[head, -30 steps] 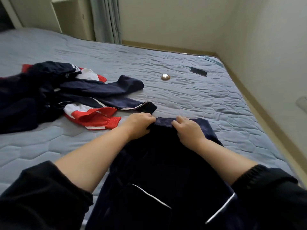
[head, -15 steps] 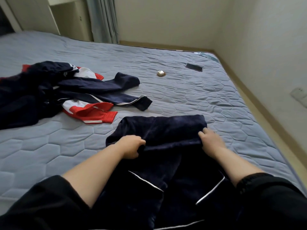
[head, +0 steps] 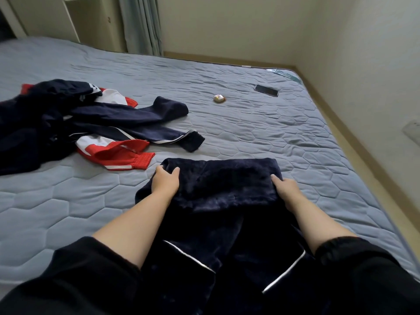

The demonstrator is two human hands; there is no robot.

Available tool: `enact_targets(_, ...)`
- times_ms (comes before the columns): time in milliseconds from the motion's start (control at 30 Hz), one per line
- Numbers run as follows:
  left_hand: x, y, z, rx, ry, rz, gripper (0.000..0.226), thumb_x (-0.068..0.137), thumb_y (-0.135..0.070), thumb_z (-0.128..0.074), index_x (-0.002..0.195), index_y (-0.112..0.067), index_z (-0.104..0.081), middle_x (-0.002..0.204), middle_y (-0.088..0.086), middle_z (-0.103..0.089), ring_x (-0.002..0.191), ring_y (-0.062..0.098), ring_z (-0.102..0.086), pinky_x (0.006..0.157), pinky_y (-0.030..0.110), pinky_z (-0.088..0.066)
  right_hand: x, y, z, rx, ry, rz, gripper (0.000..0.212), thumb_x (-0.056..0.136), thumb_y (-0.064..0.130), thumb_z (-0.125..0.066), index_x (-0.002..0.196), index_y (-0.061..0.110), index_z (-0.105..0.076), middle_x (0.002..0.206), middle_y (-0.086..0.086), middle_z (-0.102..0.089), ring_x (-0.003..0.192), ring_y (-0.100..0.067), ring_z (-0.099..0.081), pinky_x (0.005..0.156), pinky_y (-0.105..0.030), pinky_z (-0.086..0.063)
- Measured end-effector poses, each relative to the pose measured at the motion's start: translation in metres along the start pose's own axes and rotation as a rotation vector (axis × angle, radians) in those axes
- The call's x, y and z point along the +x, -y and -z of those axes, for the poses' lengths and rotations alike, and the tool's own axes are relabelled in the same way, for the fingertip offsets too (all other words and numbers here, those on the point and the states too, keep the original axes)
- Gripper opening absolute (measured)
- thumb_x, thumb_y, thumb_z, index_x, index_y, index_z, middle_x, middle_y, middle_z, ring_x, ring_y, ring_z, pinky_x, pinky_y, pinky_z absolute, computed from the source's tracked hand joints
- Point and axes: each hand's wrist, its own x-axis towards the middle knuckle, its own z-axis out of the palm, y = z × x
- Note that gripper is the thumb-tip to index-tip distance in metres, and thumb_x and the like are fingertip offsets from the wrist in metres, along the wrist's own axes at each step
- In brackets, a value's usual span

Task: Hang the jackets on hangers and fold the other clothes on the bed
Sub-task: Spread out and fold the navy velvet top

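A dark navy fleece garment (head: 222,185) with white piping lies in front of me on the grey quilted bed (head: 261,137), its far part folded back toward me. My left hand (head: 164,181) rests flat on the left end of the fold with fingers spread. At the fold's right end my right hand (head: 286,189) presses down, its fingers fairly straight. A heap of navy, red and white jackets (head: 75,123) lies at the left of the bed.
A small round tin (head: 219,98) and a black phone (head: 266,90) lie on the far part of the bed. A wall runs along the bed's right side, with a gap beside the mattress edge. Curtains (head: 141,23) hang at the far end.
Both hands gripped the garment's far edge together, pulled it back toward me into a fold, then moved apart. They now lie flatter on the fold's two ends.
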Motion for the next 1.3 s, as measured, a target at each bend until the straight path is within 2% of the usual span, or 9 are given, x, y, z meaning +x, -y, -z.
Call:
enact_targets(167, -0.001, 0.013, 0.004, 0.037, -0.117, -0.051, 0.037, 0.093, -0.027, -0.055, 0.128, -0.014, -0.052, 0.125, 0.011, -0.061, 0.115, 0.034, -0.054, 0.093, 0.038, -0.041, 0.000, -0.009, 0.014, -0.184, -0.169, 0.023, 0.037, 0.094, 0.026, -0.057, 0.098, -0.009, -0.067, 0.102, -0.030, -0.065, 0.101, -0.041, -0.060, 0.072, -0.033, -0.035)
enact_targets(267, 0.000, 0.012, -0.002, 0.323, -0.234, -0.427, 0.053, 0.084, -0.019, -0.063, 0.134, -0.010, -0.047, 0.127, 0.017, -0.052, 0.117, 0.037, -0.047, 0.094, 0.047, -0.040, -0.003, -0.006, 0.006, -0.331, -0.295, 0.118, 0.034, 0.092, 0.023, -0.055, 0.114, -0.003, -0.060, 0.119, -0.027, -0.058, 0.113, -0.040, -0.052, 0.091, -0.039, -0.038)
enact_targets(333, 0.001, 0.002, -0.012, 0.435, -0.297, -0.756, 0.053, 0.078, -0.019, -0.060, 0.130, -0.008, -0.052, 0.126, 0.018, -0.053, 0.117, 0.037, -0.046, 0.095, 0.050, -0.040, -0.004, 0.005, -0.006, -0.408, -0.387, 0.368, 0.044, 0.090, 0.025, -0.048, 0.123, -0.003, -0.054, 0.124, -0.027, -0.053, 0.117, -0.042, -0.047, 0.100, -0.045, -0.034)
enact_targets(400, -0.007, -0.017, -0.026, 0.546, -0.194, -0.905, 0.054, 0.081, -0.025, -0.051, 0.133, -0.011, -0.052, 0.138, 0.015, -0.048, 0.131, 0.034, -0.040, 0.103, 0.052, -0.033, -0.008, 0.024, -0.026, -0.497, -0.336, 0.605, 0.061, 0.085, 0.037, -0.034, 0.127, -0.003, -0.052, 0.129, -0.025, -0.052, 0.121, -0.041, -0.045, 0.105, -0.047, -0.031)
enact_targets(500, -0.021, -0.039, -0.054, 0.810, 0.071, -0.869, 0.058, 0.099, -0.035, -0.035, 0.151, -0.016, -0.021, 0.159, 0.006, -0.014, 0.148, 0.024, -0.003, 0.115, 0.052, -0.009, -0.021, 0.048, -0.063, -0.692, -0.095, 0.746, 0.066, 0.089, 0.043, -0.024, 0.143, 0.008, -0.039, 0.152, -0.015, -0.033, 0.142, -0.030, -0.025, 0.114, -0.045, -0.015)
enact_targets(633, -0.013, -0.013, -0.067, 0.989, 0.240, -0.726, 0.065, 0.099, -0.050, -0.025, 0.153, -0.024, 0.001, 0.161, 0.002, 0.003, 0.147, 0.022, 0.011, 0.116, 0.049, 0.002, -0.007, 0.031, -0.080, -0.994, 0.134, 0.639, 0.057, 0.101, 0.046, -0.024, 0.153, 0.024, -0.016, 0.161, 0.000, -0.006, 0.148, -0.018, 0.002, 0.116, -0.049, 0.004)
enact_targets(900, 0.000, 0.021, -0.060, 0.973, 0.219, -0.670, 0.065, 0.097, -0.058, -0.019, 0.152, -0.030, 0.003, 0.161, -0.002, 0.008, 0.147, 0.017, 0.013, 0.117, 0.042, 0.007, 0.013, -0.031, -0.047, -0.970, 0.026, 0.334, 0.059, 0.100, 0.050, -0.019, 0.154, 0.028, -0.006, 0.161, 0.008, 0.004, 0.148, -0.012, 0.007, 0.116, -0.053, 0.003)
enact_targets(1133, 0.019, 0.016, -0.044, 1.077, 0.181, -0.606, 0.061, 0.099, -0.053, -0.019, 0.153, -0.030, 0.000, 0.161, -0.003, 0.002, 0.147, 0.020, 0.009, 0.116, 0.051, 0.004, 0.017, -0.032, -0.047, -0.955, 0.020, 0.330, 0.058, 0.101, 0.045, -0.022, 0.154, 0.026, -0.007, 0.161, 0.007, 0.005, 0.148, -0.014, 0.008, 0.116, -0.053, 0.003)
enact_targets(1300, 0.050, -0.001, -0.017, 1.210, 0.274, -0.636, 0.073, 0.092, -0.062, -0.037, 0.152, -0.031, -0.009, 0.158, 0.001, -0.017, 0.141, 0.027, -0.020, 0.109, 0.046, -0.027, 0.019, -0.006, -0.050, -1.087, 0.018, 0.321, 0.065, 0.089, 0.023, -0.039, 0.150, 0.019, -0.020, 0.161, 0.001, -0.001, 0.148, -0.023, 0.007, 0.114, -0.059, 0.003)
